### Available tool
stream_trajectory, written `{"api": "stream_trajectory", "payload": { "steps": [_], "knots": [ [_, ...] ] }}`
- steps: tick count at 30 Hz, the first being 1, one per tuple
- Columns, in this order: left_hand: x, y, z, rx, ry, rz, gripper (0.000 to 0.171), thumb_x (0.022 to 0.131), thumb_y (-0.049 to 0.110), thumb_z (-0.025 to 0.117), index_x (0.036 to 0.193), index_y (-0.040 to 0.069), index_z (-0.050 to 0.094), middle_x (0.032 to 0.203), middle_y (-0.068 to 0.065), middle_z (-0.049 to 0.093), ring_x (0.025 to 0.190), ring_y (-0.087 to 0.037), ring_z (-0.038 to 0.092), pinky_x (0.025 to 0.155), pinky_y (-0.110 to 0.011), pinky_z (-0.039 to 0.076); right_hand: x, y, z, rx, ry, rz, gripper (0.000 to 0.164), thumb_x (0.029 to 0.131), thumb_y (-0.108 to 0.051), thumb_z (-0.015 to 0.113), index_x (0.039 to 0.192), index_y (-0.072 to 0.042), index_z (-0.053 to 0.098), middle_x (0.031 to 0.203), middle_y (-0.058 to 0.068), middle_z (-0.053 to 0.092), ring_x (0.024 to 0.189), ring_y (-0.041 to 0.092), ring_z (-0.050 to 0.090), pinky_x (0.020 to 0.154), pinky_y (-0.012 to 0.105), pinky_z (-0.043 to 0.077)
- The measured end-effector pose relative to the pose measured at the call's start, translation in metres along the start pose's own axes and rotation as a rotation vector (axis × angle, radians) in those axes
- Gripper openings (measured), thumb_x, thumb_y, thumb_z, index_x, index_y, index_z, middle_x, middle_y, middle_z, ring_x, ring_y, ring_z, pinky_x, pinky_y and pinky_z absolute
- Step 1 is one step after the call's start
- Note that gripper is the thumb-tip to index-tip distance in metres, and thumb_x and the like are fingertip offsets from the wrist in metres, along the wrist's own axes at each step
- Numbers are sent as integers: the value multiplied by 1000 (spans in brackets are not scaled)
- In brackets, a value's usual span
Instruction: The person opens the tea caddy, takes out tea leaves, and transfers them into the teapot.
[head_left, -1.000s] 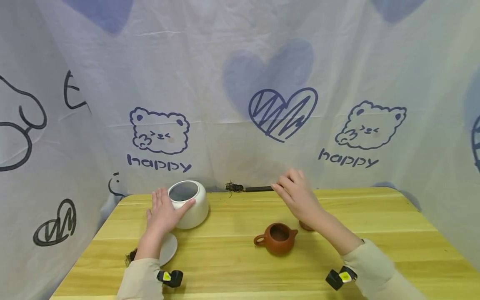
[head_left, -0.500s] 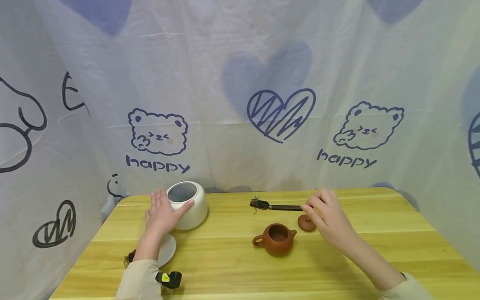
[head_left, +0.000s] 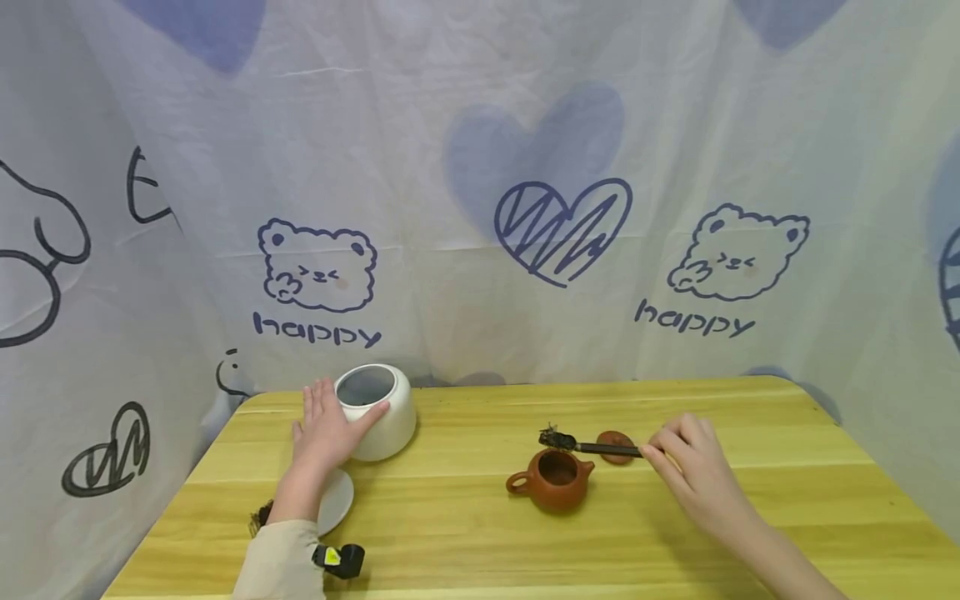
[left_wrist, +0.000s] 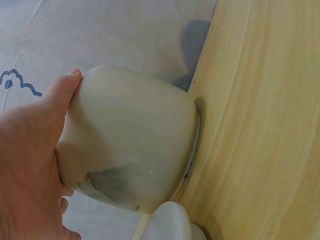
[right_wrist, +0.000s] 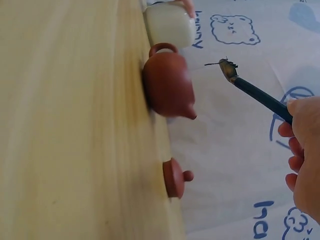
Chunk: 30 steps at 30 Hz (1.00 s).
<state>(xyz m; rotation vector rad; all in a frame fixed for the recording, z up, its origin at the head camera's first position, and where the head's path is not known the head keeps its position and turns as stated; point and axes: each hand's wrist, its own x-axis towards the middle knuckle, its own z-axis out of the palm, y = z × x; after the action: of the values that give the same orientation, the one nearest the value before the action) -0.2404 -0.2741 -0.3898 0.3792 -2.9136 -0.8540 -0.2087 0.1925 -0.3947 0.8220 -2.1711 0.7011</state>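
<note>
My left hand (head_left: 327, 433) holds the side of a white ceramic jar (head_left: 387, 427), thumb at its front, fingers along its left. The jar stands upright, uncovered; in the left wrist view a grey-blue painted patch marks its wall (left_wrist: 130, 130). My right hand (head_left: 697, 475) pinches the dark handle of a tea scoop (head_left: 600, 448) loaded with dark tea leaves (head_left: 557, 438). In the head view the scoop's head appears at the far rim of a brown clay teapot (head_left: 557, 492); the right wrist view shows it apart, above the teapot (right_wrist: 170, 82).
The teapot's knobbed lid (head_left: 616, 442) lies on the wooden table (head_left: 450, 550) behind the scoop handle. A white round lid (head_left: 335, 502) and a dark clump of leaves (head_left: 260, 517) lie by my left forearm. A printed curtain (head_left: 450, 333) hangs behind the table.
My right hand has carried the loaded tea scoop rightward and nearer, from the table's back edge to the teapot. The left hand has stayed at the jar.
</note>
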Motion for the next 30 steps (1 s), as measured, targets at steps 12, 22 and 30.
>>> {"api": "stream_trajectory", "payload": {
  "steps": [12, 22, 30],
  "knots": [
    [1, -1, 1, 6, 5, 4, 125, 82, 82, 44, 152, -5, -12, 159, -28, -14, 149, -44, -15, 114, -71, -3, -12, 14, 5, -27, -38, -2, 20, 87, -7, 69, 76, -22, 59, 85, -8, 45, 83, 4, 31, 72, 23, 24],
    [0, 0, 0, 9, 7, 3, 125, 82, 82, 44, 152, -5, -11, 159, -29, -14, 149, -45, -12, 114, -71, -3, -14, 17, 6, -39, -51, -35, 18, 82, -11, 73, 77, -22, 60, 86, -9, 47, 83, 4, 31, 73, 22, 24],
    [0, -1, 1, 2, 11, 10, 125, 82, 81, 45, 152, -5, -12, 159, -29, -13, 148, -45, -14, 114, -71, -3, -13, 12, 5, -65, -50, 6, 21, 75, -9, 78, 78, -20, 60, 86, -8, 46, 84, 4, 31, 72, 21, 25]
  ]
}}
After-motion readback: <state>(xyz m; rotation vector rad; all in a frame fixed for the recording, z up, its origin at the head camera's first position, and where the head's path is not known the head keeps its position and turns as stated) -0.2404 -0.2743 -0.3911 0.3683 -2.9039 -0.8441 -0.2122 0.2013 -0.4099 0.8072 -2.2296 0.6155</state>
